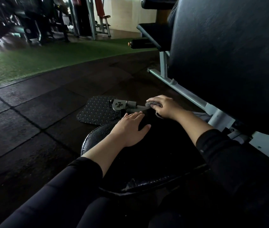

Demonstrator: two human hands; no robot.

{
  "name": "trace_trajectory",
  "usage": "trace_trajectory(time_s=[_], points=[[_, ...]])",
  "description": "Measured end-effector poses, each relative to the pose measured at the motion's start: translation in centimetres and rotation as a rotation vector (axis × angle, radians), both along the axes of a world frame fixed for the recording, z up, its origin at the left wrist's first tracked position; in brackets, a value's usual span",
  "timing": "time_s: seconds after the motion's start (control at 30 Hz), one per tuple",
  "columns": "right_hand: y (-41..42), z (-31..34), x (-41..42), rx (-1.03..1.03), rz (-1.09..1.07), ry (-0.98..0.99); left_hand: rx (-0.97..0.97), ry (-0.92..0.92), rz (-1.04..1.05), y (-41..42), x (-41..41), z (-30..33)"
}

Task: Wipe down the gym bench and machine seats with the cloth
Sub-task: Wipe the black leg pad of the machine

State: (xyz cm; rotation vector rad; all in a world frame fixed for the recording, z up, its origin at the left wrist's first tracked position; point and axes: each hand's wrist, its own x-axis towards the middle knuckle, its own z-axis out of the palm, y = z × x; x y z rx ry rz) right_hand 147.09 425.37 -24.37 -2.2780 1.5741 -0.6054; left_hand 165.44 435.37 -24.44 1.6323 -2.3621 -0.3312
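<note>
A black padded machine seat (147, 155) fills the lower middle of the head view, its leather worn at the near edge. My left hand (130, 127) lies flat on the seat's far part with fingers straight. My right hand (165, 106) grips a grey cloth (153, 104) and presses it at the seat's far end, where a grey metal adjuster bracket (125, 106) sticks out. Most of the cloth is hidden under the fingers. A large black back pad (225, 63) rises at the right.
A black diamond-plate foot plate (97, 111) lies on the dark rubber floor tiles beyond the seat. The machine's grey steel frame (183, 94) runs diagonally at right. Green turf (31, 61) and other gym machines (84, 17) stand further back.
</note>
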Motion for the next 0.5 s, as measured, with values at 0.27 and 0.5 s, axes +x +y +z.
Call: trace_trajectory(time_s=[0.27,0.5], points=[[4.7,-0.4,-4.9,-0.055,-0.096,-0.014,0.016,-0.032,-0.002,0.3,-0.1,0.3],[4.2,-0.1,1.2,-0.058,0.021,0.051,0.008,-0.059,-0.002,0.2,-0.3,0.3]])
